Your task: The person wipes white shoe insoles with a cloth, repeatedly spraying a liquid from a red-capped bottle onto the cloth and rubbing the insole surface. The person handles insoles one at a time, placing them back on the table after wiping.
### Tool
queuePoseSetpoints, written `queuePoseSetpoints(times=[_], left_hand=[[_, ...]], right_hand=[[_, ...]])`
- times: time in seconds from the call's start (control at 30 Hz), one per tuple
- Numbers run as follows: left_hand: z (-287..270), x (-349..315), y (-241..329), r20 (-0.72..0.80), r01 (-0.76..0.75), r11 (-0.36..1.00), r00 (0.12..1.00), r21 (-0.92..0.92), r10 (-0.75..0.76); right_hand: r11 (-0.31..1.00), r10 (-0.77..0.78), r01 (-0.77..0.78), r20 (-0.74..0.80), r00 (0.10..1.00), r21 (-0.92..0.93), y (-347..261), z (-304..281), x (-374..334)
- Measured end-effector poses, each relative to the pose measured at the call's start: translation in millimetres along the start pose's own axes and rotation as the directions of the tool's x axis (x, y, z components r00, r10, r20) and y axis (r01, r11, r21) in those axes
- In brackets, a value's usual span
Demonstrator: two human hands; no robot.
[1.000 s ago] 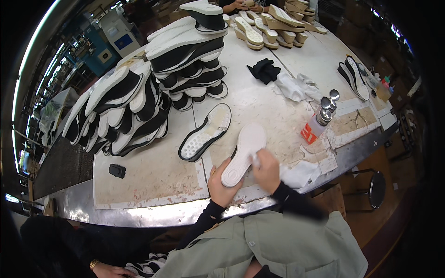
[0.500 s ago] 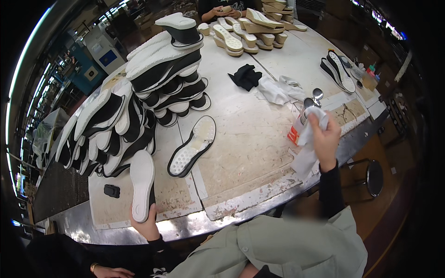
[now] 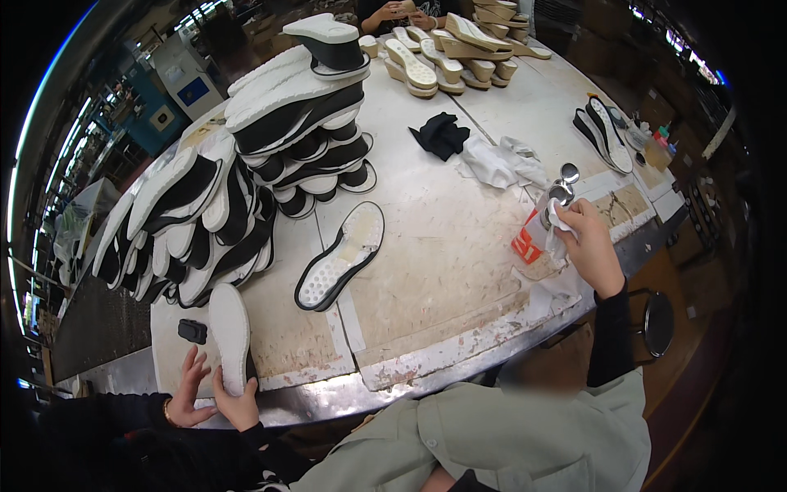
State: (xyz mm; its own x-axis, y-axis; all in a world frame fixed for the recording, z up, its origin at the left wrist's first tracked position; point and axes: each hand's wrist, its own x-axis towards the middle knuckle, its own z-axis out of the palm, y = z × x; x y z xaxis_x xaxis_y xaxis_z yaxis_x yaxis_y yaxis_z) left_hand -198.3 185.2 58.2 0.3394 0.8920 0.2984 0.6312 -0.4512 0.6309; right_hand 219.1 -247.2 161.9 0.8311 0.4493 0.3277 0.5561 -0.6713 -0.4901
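Observation:
My left hand (image 3: 238,402) grips the heel end of a white-topped shoe sole (image 3: 229,336) with a dark side, held near the table's front edge. A co-worker's hand (image 3: 190,389) with a bracelet, fingers spread, is close to that sole on its left. At the right, my right hand (image 3: 589,242) pinches a white cloth (image 3: 561,217) against the mouth of a metal-topped container (image 3: 537,230) with an orange-red and white label. Its round shiny lid (image 3: 569,173) stands flipped up. More thin white material (image 3: 551,297) lies below, at the table edge.
A tall stack of black-and-white soles (image 3: 299,107) fills the left. One sole (image 3: 340,258) lies mid-table; a small black box (image 3: 193,331) is nearer. Black cloth (image 3: 441,137), white rags (image 3: 500,160), beige wedge soles (image 3: 447,61) and a dark pair (image 3: 604,135) lie farther off.
My left hand has shifted left with the sole. The co-worker's hand has come up beside it. My right hand has brought the cloth onto the container's mouth; less cloth hangs from it.

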Motion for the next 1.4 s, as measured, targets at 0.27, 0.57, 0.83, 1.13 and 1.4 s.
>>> queuePoseSetpoints(times=[0.27, 0.57, 0.83, 1.13, 1.4], left_hand=[[48, -1, 57, -0.064, -0.041, 0.958, 0.996, 0.285, 0.062], [104, 21, 171, 0.359, -0.525, 0.84, 0.764, -0.139, 0.537], [138, 9, 179, 0.753, 0.484, 0.645, 0.617, -0.592, 0.229], [163, -60, 148, 0.543, 0.377, 0.611, 0.833, -0.696, 0.104], [156, -85, 164, 0.472, -0.366, 0.899, 0.766, -0.239, 0.437]], right_hand=[[0.996, -0.085, 0.085, -0.052, 0.995, 0.01, 1, -2, 9], [0.996, -0.085, 0.085, -0.077, 0.993, 0.001, 0, 3, 7], [0.95, -0.017, 0.084, -0.216, 0.976, 0.302, -15, -13, 5], [0.737, -0.261, 0.086, 0.165, 0.951, 0.67, -79, 108, -35], [0.695, -0.594, 0.399, 0.165, 0.787, 0.598, -127, 177, -32]])
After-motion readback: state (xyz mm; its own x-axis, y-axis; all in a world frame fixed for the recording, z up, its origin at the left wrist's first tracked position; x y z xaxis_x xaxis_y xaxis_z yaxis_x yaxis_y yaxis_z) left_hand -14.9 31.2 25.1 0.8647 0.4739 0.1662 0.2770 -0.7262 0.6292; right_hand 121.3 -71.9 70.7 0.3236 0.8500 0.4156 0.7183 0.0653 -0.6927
